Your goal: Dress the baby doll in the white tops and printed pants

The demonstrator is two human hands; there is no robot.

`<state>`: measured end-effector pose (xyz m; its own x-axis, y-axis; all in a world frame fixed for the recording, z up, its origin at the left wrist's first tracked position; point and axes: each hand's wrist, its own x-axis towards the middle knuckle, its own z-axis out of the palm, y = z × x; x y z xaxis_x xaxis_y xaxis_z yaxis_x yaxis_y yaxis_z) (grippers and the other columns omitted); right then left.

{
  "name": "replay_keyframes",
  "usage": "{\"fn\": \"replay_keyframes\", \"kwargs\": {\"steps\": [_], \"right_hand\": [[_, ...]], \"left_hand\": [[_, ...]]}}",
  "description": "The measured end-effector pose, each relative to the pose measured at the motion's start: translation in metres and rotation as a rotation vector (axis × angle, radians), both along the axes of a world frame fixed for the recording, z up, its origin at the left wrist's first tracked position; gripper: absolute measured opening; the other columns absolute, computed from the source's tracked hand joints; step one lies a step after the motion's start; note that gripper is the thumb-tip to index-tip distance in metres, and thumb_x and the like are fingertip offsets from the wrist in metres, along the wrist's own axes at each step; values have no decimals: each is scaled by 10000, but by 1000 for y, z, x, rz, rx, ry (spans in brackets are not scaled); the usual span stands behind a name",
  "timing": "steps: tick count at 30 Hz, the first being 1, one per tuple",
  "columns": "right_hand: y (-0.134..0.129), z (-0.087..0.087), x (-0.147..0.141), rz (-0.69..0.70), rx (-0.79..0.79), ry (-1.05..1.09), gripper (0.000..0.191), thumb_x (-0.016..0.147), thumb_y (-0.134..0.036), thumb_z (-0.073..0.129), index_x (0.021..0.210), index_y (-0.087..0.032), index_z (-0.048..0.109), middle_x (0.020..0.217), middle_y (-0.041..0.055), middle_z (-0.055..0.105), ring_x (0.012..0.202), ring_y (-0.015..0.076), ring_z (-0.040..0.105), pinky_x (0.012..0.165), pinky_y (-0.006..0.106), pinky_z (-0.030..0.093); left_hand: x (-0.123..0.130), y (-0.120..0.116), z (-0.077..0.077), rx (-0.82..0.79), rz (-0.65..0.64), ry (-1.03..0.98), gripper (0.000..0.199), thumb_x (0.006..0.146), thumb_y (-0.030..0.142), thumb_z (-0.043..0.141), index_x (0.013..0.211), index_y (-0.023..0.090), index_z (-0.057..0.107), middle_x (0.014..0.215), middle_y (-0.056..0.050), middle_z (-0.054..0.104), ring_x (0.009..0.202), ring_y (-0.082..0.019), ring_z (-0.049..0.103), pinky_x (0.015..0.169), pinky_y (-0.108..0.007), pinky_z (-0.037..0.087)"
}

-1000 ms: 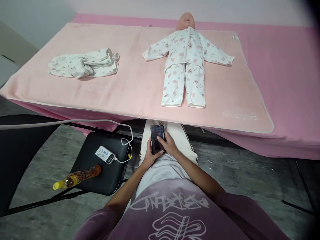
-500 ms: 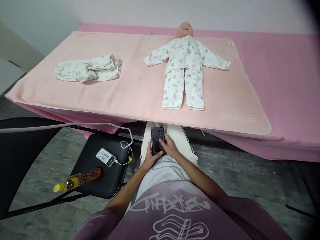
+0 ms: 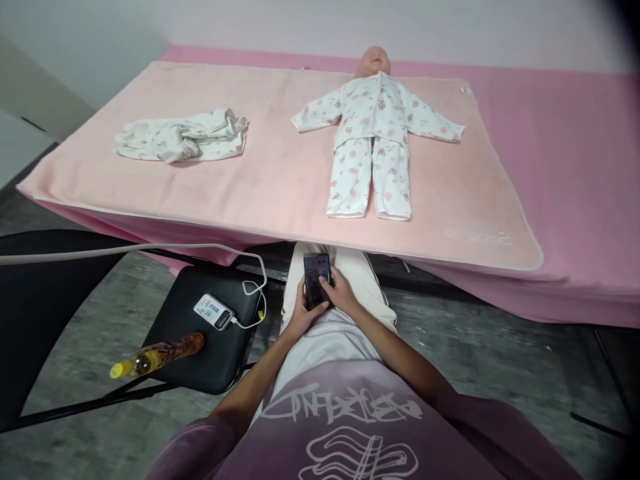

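A dark smartphone [image 3: 317, 279] rests upright in my lap, its screen lit with small icons. My left hand [image 3: 303, 315] is closed around its lower left side, thumb across the bottom. On the other edge, my right hand [image 3: 341, 293] grips it with the thumb over the screen. Beyond the phone, a doll [image 3: 375, 61] lies face up on a pink mat [image 3: 280, 193]. It wears a patterned white baby top [image 3: 373, 110] with sleeves spread, and matching pants [image 3: 393, 180] extend below. A crumpled patterned white garment [image 3: 183, 139] lies to the left.
To my left, a black chair [image 3: 220, 363] carries a white power bank [image 3: 214, 311] with a white cable [image 3: 225, 247] plugged in. A yellow-capped drink bottle [image 3: 165, 353] stands there too. The table under the mat has a pink cloth [image 3: 575, 173].
The view has shifted slightly, so the table items sit a little further right. The phone's screen looks dimmer. Both hands keep their hold on the phone.
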<state>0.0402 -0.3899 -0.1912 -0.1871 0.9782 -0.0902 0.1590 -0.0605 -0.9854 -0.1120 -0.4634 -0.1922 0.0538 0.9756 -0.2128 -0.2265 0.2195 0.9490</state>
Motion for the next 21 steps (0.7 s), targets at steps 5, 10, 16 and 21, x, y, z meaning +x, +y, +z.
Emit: {"fn": "replay_keyframes", "kwargs": {"steps": [5, 10, 16, 21], "right_hand": [[-2, 5, 0, -4, -10, 28, 320, 992, -459, 680, 1217, -231, 675, 1109, 55, 771, 983, 239, 746, 912, 375, 606], [-3, 5, 2, 41, 5, 47, 414, 977, -473, 725, 1303, -225, 664, 1197, 73, 773, 1065, 248, 753, 971, 388, 607], [-3, 5, 3, 40, -11, 58, 420, 982, -459, 726, 1324, -224, 671, 1247, 88, 770, 1125, 258, 751, 1025, 411, 599], [-3, 8, 4, 51, -25, 82, 411, 1002, -480, 700, 1333, -237, 676, 1263, 81, 772, 1141, 256, 747, 1031, 408, 599]], "left_hand": [[1, -1, 3, -19, -5, -24, 1275, 825, 439, 968, 1779, 321, 130, 1664, -180, 550, 1508, -336, 595, 1315, -566, 438], [0, -1, 3, -32, 10, -31, 1247, 826, 446, 964, 1768, 314, 158, 1624, -172, 584, 1471, -334, 624, 1286, -560, 473], [1, -1, 5, -21, 18, -20, 1210, 834, 453, 958, 1761, 315, 192, 1642, -166, 569, 1482, -328, 614, 1287, -542, 478], [0, -1, 5, -21, 10, -7, 1188, 854, 463, 942, 1765, 332, 191, 1631, -155, 578, 1489, -327, 609, 1286, -543, 481]]}}
